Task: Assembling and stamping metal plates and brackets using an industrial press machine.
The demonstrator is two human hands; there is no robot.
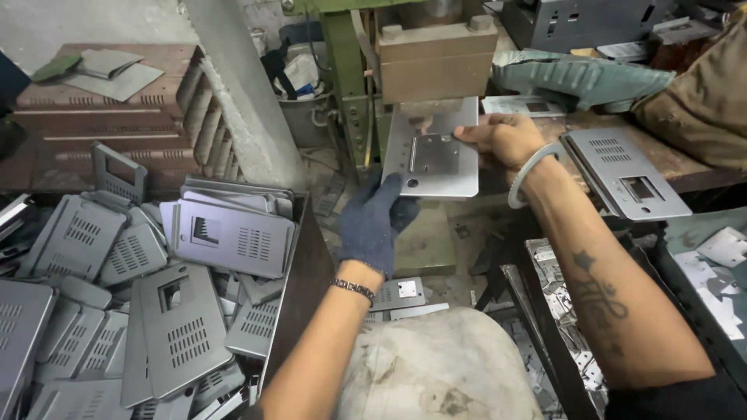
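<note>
Grey metal plate (433, 152): just one; our gloved left hand (375, 222) and bare right hand (498, 138) both pinch it.

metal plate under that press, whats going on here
A person holds a flat grey metal plate under the head of a press machine. The gloved left hand grips its lower left corner, and the bare right hand pinches its right edge. A bin on the left is heaped with vented grey panels, and one more panel lies on the bench to the right.
</note>
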